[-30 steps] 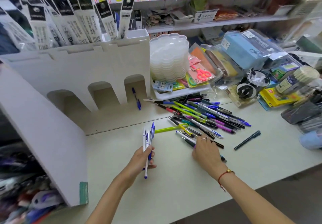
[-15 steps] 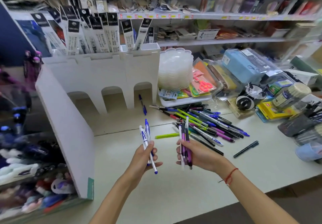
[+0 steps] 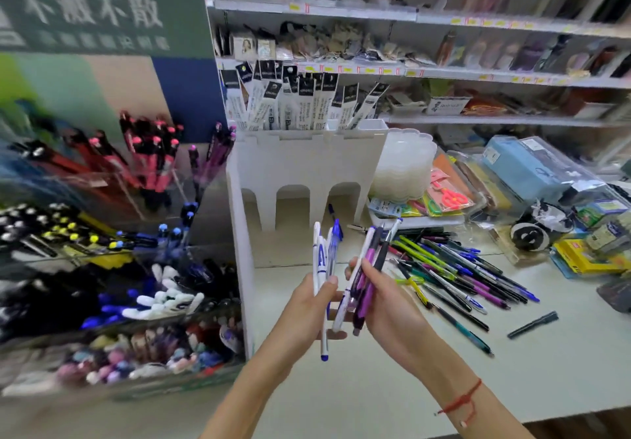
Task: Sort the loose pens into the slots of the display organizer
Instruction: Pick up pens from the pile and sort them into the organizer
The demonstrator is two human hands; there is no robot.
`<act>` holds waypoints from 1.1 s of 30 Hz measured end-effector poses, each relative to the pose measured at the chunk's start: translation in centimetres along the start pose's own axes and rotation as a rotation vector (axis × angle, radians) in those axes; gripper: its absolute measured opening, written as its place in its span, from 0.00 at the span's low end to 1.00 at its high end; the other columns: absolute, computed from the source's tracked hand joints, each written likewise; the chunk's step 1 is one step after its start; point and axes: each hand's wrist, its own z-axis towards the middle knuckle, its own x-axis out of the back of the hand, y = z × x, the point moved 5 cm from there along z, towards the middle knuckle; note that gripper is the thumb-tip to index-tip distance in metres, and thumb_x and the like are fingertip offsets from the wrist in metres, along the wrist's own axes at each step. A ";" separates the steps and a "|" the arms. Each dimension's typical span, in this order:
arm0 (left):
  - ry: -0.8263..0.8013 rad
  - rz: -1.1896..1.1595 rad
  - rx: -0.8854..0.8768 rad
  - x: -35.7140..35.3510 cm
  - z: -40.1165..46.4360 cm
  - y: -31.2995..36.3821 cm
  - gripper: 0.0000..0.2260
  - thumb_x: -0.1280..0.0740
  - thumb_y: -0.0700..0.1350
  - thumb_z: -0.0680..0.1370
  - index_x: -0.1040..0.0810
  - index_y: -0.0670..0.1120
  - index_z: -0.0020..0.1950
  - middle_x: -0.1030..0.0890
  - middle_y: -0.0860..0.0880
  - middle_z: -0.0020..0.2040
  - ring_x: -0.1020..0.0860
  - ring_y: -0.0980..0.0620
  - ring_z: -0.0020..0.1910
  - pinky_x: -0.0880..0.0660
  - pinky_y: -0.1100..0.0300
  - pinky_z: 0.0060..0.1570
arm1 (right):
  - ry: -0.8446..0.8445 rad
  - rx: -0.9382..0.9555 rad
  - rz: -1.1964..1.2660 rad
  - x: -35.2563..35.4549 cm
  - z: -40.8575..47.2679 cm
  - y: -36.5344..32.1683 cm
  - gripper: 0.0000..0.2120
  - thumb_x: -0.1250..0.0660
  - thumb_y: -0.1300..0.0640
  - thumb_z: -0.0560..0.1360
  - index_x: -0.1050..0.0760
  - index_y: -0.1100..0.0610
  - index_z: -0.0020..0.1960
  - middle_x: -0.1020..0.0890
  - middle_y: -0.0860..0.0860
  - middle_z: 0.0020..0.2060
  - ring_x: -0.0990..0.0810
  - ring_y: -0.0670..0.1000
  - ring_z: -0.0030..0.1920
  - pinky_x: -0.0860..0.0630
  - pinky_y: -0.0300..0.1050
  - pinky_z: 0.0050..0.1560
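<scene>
Blue and white pens (image 3: pixel 322 264) stand in a small bunch in the left hand (image 3: pixel 309 312), its grip wrapped tight around them. Right beside it, the right hand (image 3: pixel 392 309) holds purple and dark pens (image 3: pixel 367 278), fingers curled around them too. More loose pens (image 3: pixel 457 271) lie in a heap on the white table (image 3: pixel 392 387), off to the right. The display organizer (image 3: pixel 102 251) is on the left, full of pens, but it is so blurry that its slots are hard to make out. A white stand (image 3: pixel 307 162) with arches hides part of one blue pen (image 3: pixel 332 211) behind it.
</scene>
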 end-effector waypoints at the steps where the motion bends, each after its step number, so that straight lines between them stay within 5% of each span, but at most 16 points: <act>1: -0.016 0.026 -0.031 0.6 -0.7 0.4 0.05 0.44 0.49 0.83 0.29 0.53 0.53 0.19 0.54 0.42 0.18 0.61 0.33 0.18 0.59 0.39 | 0.010 0.016 -0.051 -0.8 -0.4 0.3 0.13 0.41 0.49 0.78 0.26 0.59 0.52 0.20 0.52 0.36 0.18 0.52 0.37 0.23 0.56 0.46; 4: -0.056 0.094 -0.117 2.7 -3.0 0.8 0.07 0.45 0.47 0.83 0.29 0.57 0.52 0.18 0.55 0.40 0.17 0.58 0.35 0.19 0.58 0.39 | 0.031 0.061 -0.295 -3.8 -2.0 1.3 0.14 0.41 0.49 0.79 0.25 0.56 0.59 0.15 0.53 0.45 0.17 0.53 0.45 0.22 0.49 0.48; 8: -0.051 0.113 -0.173 6.9 -6.0 0.0 0.08 0.45 0.47 0.83 0.28 0.58 0.54 0.18 0.56 0.35 0.19 0.58 0.32 0.20 0.59 0.37 | 0.059 0.131 -0.639 -9.0 -3.6 2.6 0.10 0.44 0.52 0.83 0.24 0.50 0.53 0.19 0.47 0.32 0.23 0.47 0.34 0.27 0.39 0.41; 12: -0.004 0.109 -0.214 11.5 -8.8 -0.5 0.09 0.44 0.48 0.83 0.27 0.52 0.60 0.17 0.52 0.39 0.20 0.57 0.33 0.21 0.61 0.37 | 0.012 0.163 -0.820 -14.0 -4.2 4.1 0.09 0.44 0.52 0.83 0.26 0.49 0.51 0.20 0.44 0.34 0.24 0.42 0.33 0.28 0.33 0.37; 15: 0.027 0.143 -0.262 14.5 -10.5 -0.6 0.10 0.44 0.46 0.83 0.27 0.53 0.61 0.16 0.57 0.39 0.19 0.63 0.37 0.23 0.69 0.39 | 0.003 0.137 -0.998 -16.8 -4.2 5.1 0.11 0.45 0.50 0.82 0.29 0.52 0.46 0.25 0.47 0.35 0.28 0.43 0.31 0.32 0.34 0.33; 18: 0.037 0.180 -0.266 16.7 -11.6 -1.2 0.12 0.44 0.48 0.83 0.28 0.57 0.64 0.17 0.57 0.48 0.19 0.61 0.47 0.23 0.63 0.51 | -0.008 0.096 -1.167 -19.0 -4.2 6.1 0.13 0.46 0.49 0.83 0.34 0.52 0.42 0.29 0.48 0.33 0.31 0.45 0.31 0.36 0.33 0.28; 20: 0.048 0.184 -0.269 17.8 -12.2 -1.5 0.11 0.43 0.48 0.83 0.27 0.58 0.62 0.19 0.60 0.48 0.21 0.67 0.46 0.25 0.71 0.47 | -0.027 0.093 -1.250 -20.2 -4.0 6.7 0.14 0.46 0.49 0.83 0.32 0.54 0.42 0.27 0.49 0.35 0.31 0.46 0.33 0.33 0.36 0.31; 23: 0.037 0.075 -0.160 19.3 -12.5 -2.0 0.09 0.42 0.46 0.82 0.26 0.50 0.60 0.22 0.55 0.36 0.21 0.60 0.33 0.20 0.60 0.40 | -0.046 0.051 -1.206 -21.3 -3.7 7.3 0.16 0.44 0.48 0.82 0.28 0.60 0.48 0.23 0.56 0.40 0.27 0.49 0.37 0.28 0.42 0.38; 26: 0.047 0.035 -0.139 20.9 -12.5 -2.2 0.08 0.41 0.46 0.82 0.26 0.44 0.54 0.24 0.50 0.34 0.23 0.55 0.31 0.20 0.45 0.47 | -0.043 0.004 -0.997 -21.8 -3.7 7.5 0.16 0.44 0.49 0.82 0.27 0.54 0.41 0.20 0.48 0.36 0.23 0.45 0.35 0.26 0.31 0.35; 29: 0.112 -0.002 -0.151 22.4 -12.5 -1.6 0.09 0.42 0.45 0.83 0.25 0.42 0.50 0.22 0.46 0.38 0.21 0.55 0.31 0.19 0.52 0.42 | -0.072 0.028 -0.815 -21.8 -3.4 8.0 0.13 0.44 0.52 0.82 0.28 0.56 0.43 0.19 0.51 0.32 0.21 0.48 0.32 0.22 0.37 0.34; 33: 0.209 -0.082 -0.193 23.9 -12.1 -1.1 0.10 0.43 0.43 0.83 0.25 0.42 0.59 0.18 0.46 0.45 0.18 0.59 0.36 0.20 0.61 0.36 | -0.265 -0.021 -0.671 -22.3 -3.4 9.4 0.12 0.43 0.51 0.82 0.24 0.55 0.47 0.26 0.51 0.29 0.31 0.48 0.26 0.33 0.36 0.24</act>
